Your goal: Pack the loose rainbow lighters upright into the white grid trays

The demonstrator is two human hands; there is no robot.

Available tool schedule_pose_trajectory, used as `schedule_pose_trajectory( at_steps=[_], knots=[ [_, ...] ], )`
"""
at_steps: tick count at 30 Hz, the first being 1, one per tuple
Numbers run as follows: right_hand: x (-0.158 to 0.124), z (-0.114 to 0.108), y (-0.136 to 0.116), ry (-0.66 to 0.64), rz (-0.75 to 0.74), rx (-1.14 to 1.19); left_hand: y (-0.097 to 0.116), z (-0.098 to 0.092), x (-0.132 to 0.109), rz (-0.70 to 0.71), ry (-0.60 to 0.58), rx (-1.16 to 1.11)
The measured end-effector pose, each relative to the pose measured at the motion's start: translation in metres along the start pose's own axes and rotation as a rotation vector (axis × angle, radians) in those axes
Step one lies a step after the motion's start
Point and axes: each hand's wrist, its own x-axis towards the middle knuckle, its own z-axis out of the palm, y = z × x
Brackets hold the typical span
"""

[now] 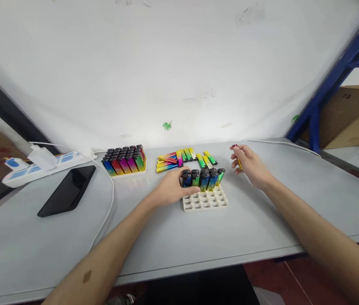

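My left hand (173, 186) is at the white slotted tray (206, 204), closed around the left end of the standing lighters, thumb in front and fingers behind. It grips a dark blue lighter (186, 181) there. Several blue and green lighters (212, 182) stand upright in the tray's back rows; the front rows of slots show bare. Off to the right, my right hand (247, 163) pinches a small red-and-yellow lighter (239, 163) above the table, partly hidden by the fingers. Behind the tray lie loose yellow-green lighters (210, 158) and a pile of red, gold and rainbow ones (167, 162).
A full tray of multicoloured lighters (125, 161) stands at the back left. A black phone (68, 190), a white power strip (44, 168) and a cable (111, 201) lie further left. The white wall (182, 76) closes off the table's back; cardboard boxes (347, 114) sit at right.
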Motion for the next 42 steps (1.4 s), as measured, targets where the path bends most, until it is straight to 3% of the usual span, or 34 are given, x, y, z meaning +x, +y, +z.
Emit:
schedule_pose_trajectory(
  at_steps=[7, 16, 31, 42],
  knots=[
    [-0.007, 0.001, -0.012, -0.093, 0.085, 0.18, -0.003, -0.001, 0.001, 0.016, -0.019, 0.004],
    [-0.008, 0.003, -0.017, -0.084, 0.191, 0.281, -0.003, -0.003, 0.0, 0.002, -0.053, 0.013],
    [-0.009, 0.004, -0.017, -0.034, 0.158, 0.251, -0.006, -0.005, 0.002, -0.038, -0.114, -0.035],
    [-0.008, 0.005, -0.012, -0.085, 0.153, 0.218, -0.003, -0.004, 0.001, 0.014, -0.03, 0.068]
  ],
)
